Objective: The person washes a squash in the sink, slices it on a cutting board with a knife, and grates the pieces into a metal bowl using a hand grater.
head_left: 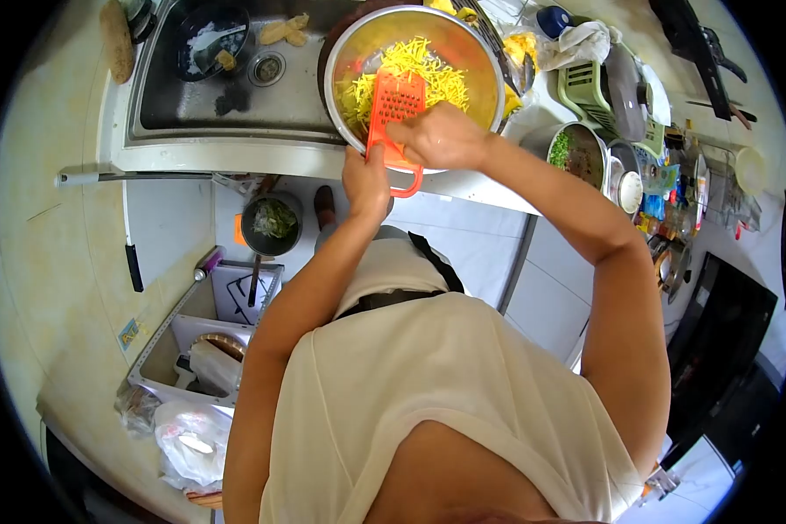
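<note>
An orange grater [399, 105] leans into a large metal bowl [347, 54], its handle end reaching over the near rim. Thin yellow shreds [415, 61] are heaped in the bowl, around and beyond the grater's far end. At the near left of the rim, my left hand [366, 182] is closed on the grater's lower edge. Over the grater's face, my right hand [445, 136] is closed with curled fingers. Whatever the right fingers hold, if anything, is hidden beneath them.
Left of the bowl is a metal sink [293, 100] with a dark bowl [203, 68] in it. To the right stand a pot [576, 157] with chopped greens and a green basket [585, 87]. Below the counter, a pan [272, 224] holds greens.
</note>
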Available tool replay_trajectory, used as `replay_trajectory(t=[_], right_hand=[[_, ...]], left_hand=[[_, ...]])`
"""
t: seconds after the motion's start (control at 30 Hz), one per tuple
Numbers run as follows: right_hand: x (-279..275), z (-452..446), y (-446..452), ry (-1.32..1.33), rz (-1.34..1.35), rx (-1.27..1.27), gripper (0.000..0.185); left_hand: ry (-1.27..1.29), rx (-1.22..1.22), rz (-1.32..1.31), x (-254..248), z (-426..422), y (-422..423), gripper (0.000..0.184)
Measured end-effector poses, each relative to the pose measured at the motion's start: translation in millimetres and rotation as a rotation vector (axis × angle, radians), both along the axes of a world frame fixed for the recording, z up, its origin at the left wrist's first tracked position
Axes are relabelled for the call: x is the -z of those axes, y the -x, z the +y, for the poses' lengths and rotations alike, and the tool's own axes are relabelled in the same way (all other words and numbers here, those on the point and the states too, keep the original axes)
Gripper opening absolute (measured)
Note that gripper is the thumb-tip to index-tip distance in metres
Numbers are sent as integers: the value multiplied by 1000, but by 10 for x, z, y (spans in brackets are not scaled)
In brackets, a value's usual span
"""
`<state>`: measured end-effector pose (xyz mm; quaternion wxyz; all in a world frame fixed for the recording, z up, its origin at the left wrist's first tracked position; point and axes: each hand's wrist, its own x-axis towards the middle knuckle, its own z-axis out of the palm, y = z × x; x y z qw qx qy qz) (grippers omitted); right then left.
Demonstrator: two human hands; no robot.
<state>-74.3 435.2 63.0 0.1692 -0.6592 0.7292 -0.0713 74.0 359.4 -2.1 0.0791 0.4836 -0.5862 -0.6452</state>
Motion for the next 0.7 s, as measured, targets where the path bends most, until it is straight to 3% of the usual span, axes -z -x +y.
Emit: replay_trajectory(t=[0.23,0.33,0.43,0.47,0.53,0.7], right_hand=[[651,-451,662,16,230,249,24],[522,-387,550,-46,180,258,18],[112,-67,90,20,29,50,18],[50,-20,0,33,-8,-5,18],[251,-127,120,20,95,62,18],[685,-458,594,92,219,245,19]], left_hand=[[-18,7,-5,345,-9,-21,23],[-48,-44,-7,268,-5,0,23],[-37,-1,-32,29,-3,7,41],[-17,-17,8,73,3,8,35],[24,-40,79,187,29,-8,25],[-69,-35,-22,267,-2,-23,24]])
